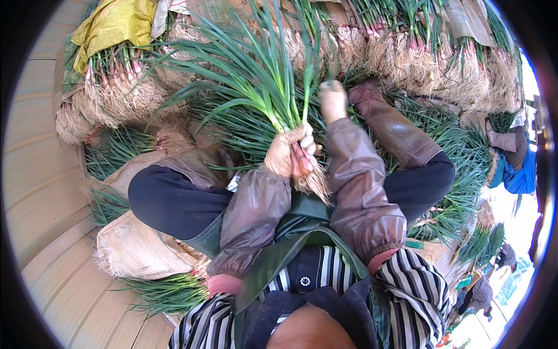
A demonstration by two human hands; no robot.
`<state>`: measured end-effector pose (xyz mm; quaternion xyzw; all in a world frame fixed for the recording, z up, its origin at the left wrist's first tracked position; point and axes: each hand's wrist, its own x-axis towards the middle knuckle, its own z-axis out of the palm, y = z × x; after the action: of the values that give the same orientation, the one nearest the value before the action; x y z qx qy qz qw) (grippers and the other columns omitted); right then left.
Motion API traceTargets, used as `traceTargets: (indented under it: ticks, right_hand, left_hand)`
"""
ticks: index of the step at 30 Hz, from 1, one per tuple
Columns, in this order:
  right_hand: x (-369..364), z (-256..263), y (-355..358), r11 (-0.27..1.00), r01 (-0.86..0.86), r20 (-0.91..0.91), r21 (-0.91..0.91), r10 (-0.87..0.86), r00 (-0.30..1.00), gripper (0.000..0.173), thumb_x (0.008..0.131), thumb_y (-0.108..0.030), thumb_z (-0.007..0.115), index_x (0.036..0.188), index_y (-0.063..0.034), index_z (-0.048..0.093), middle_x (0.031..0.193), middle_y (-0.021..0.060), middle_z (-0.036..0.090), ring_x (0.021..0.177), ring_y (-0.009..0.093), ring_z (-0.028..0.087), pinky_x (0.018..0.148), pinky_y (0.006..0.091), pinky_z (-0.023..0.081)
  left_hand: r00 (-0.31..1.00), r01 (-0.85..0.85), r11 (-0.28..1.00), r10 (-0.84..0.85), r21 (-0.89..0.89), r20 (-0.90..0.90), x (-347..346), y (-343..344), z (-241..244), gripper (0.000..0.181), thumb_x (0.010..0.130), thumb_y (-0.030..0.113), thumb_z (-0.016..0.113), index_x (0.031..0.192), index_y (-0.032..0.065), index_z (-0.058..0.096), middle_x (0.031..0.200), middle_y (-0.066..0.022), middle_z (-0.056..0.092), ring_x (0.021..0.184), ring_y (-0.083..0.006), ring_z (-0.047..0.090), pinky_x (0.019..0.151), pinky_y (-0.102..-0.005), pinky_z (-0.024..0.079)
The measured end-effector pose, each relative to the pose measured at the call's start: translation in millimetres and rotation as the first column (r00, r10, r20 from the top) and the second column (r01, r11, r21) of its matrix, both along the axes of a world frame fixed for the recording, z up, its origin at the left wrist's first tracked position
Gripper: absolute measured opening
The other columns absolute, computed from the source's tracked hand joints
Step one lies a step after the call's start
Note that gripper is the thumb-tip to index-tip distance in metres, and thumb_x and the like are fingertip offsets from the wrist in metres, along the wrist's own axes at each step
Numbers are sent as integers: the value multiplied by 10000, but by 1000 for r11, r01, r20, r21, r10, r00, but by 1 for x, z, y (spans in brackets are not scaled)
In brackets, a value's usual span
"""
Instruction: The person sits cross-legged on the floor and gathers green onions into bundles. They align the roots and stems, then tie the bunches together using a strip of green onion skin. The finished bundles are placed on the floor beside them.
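My left hand (283, 152) is closed round a bunch of green onions (300, 163) at its reddish bulbs. The pale roots hang toward my apron, and the long green leaves fan out away from me. My right hand (332, 102), blurred, is just right of the leaves and away from the bulbs; its fingers are not clear, so I cannot tell whether it holds anything. Loose green onion leaves (231, 118) lie in a heap beneath and beyond both hands, between my boots.
Root-out bundles of green onions (401, 56) are stacked in an arc beyond me, partly under sacking and a yellow sheet (115, 26). A woven sack (144, 251) lies at left by a corrugated wall (56, 174). Other people (479, 294) are at the far right.
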<state>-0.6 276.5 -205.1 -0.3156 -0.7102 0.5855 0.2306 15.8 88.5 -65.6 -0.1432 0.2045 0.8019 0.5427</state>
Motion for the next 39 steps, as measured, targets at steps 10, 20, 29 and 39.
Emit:
traceTargets:
  ticks: [10,20,29,39]
  right_hand:
    - [26,98,63,389,-914,841,118,450,300,314,749,-352,559,956,-131,645,925,131,639,870,292,614,817,377,477]
    - [-139,32,45,403,-453,591,795,-346,729,427,728,-353,640,1007,-60,502,981,130,601,806,249,627,741,388,464]
    - [-138,61,52,811,-341,646,476,-60,761,277,712,-223,617,915,-34,614,846,154,627,751,247,605,692,334,462]
    - [-11,150,-26,820,-457,217,344,404,889,387,879,-432,508,1000,-64,523,698,161,583,656,339,592,562,387,444]
  left_hand:
    - [660,-223,759,579,611,-478,-37,-49,80,307,856,200,591,1117,101,462,691,28,463,552,-116,482,642,-349,455]
    - [805,-576,771,477,-270,-353,-59,-42,20,200,845,122,573,1010,27,512,689,-30,497,603,-162,507,601,-305,464]
    - [854,-481,833,374,-275,-362,-54,-39,19,227,838,121,574,1038,33,510,691,-21,494,625,-154,505,710,-339,444]
    - [923,-292,949,246,-121,-295,-42,-37,14,323,761,62,633,1063,-12,546,1030,-113,590,710,-163,556,658,-340,492]
